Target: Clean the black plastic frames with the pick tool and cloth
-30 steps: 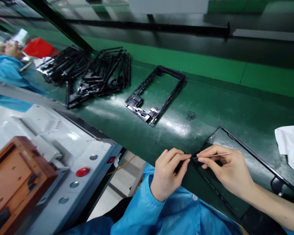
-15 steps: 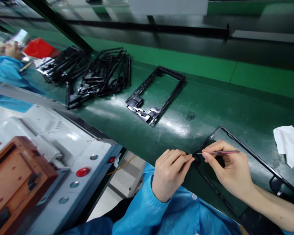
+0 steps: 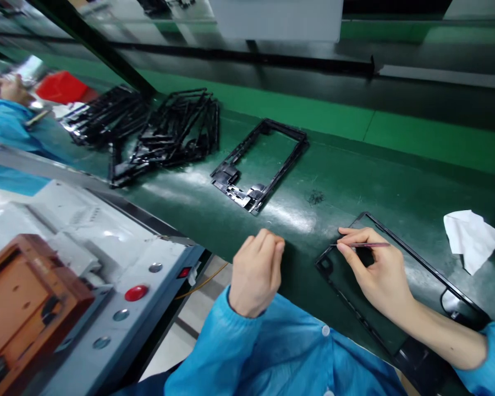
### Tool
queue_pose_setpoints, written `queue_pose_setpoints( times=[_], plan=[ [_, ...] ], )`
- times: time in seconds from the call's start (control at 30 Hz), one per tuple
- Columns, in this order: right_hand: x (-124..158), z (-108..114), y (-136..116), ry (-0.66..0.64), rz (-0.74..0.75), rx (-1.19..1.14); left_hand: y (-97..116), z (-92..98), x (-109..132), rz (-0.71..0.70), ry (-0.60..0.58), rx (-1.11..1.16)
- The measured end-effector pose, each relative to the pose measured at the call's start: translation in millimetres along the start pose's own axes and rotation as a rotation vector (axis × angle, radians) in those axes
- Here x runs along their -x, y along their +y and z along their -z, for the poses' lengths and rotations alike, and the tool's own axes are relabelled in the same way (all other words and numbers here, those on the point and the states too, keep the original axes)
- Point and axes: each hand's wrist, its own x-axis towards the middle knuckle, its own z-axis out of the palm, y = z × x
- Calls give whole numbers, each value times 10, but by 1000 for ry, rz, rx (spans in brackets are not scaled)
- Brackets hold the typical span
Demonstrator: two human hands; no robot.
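My right hand (image 3: 379, 272) pinches a slim, pen-like tool (image 3: 369, 245) with a thin tip, its exact kind unclear. The tip is near the far-left side of a thin black rectangular plastic frame (image 3: 355, 314) lying on the green bench, partly hidden under this hand. Apart from that frame, to its left, my left hand (image 3: 258, 272) is closed above the bench edge; whatever its curled fingers hold, if anything, is hidden. A second black frame (image 3: 284, 169) lies farther back, with plates at its near end.
Black frames (image 3: 177, 129) are heaped at the back left, near a red object (image 3: 61, 88) and a co-worker's hands (image 3: 14, 91). A machine with a red button (image 3: 136, 292) and orange fixture (image 3: 28, 297) stands left. Black bits (image 3: 315, 197) and a white cloth (image 3: 472, 239) lie on the bench.
My left hand has moved left, off the corner of the near frame, and its fingers have curled in. The right hand with the tool stays over the frame. The view has shifted slightly.
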Motion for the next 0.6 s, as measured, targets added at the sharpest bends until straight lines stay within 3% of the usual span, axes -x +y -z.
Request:
queue_pose_setpoints(
  times=[0.07,0.13,0.33,0.4,0.47,0.6],
  plan=[
    [3,-17,-1,16,-12,2,-110,47,-19,19,25,-23],
    [5,-46,-1,42,-30,16,-86,40,0,19,33,-21],
    [33,-66,-68,124,-89,-40,517,-215,207,36,-2,172],
    [48,15,-148,130,-113,-99,607,-281,237,61,9,194],
    [48,134,-249,80,-123,-148,576,-293,226,66,-14,216],
    [-18,315,-386,-163,-113,-161,360,-216,145,11,-134,308]
  ],
)
